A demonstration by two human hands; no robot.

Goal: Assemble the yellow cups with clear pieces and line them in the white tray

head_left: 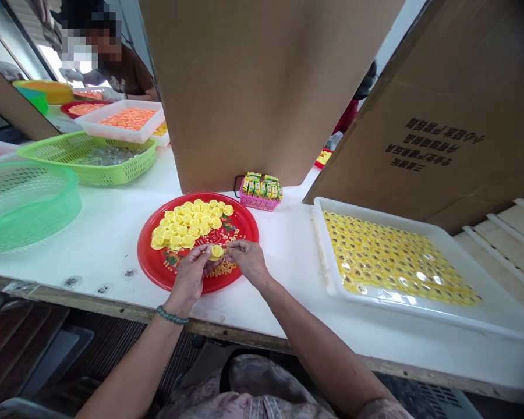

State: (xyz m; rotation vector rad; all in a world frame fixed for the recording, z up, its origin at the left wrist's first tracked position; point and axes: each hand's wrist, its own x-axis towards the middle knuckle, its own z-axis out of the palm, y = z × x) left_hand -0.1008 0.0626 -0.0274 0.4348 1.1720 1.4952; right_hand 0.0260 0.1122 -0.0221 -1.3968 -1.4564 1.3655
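Note:
A round red plate (240, 224) lies on the white table and carries several yellow discs (187, 224) plus a scatter of tiny yellow beads (227, 269). My left hand (191, 278) and my right hand (248, 261) meet over the plate's near edge. Both pinch a single yellow disc (217, 251) between their fingertips. A green bead bracelet (172, 316) circles my left wrist.
A white tray (327, 273) of finished yellow discs lies at the right. A small pink basket (261, 201) stands behind the plate, against tall cardboard sheets (262, 87). Green baskets (24, 203) sit left. Another person (122, 70) works at the far left.

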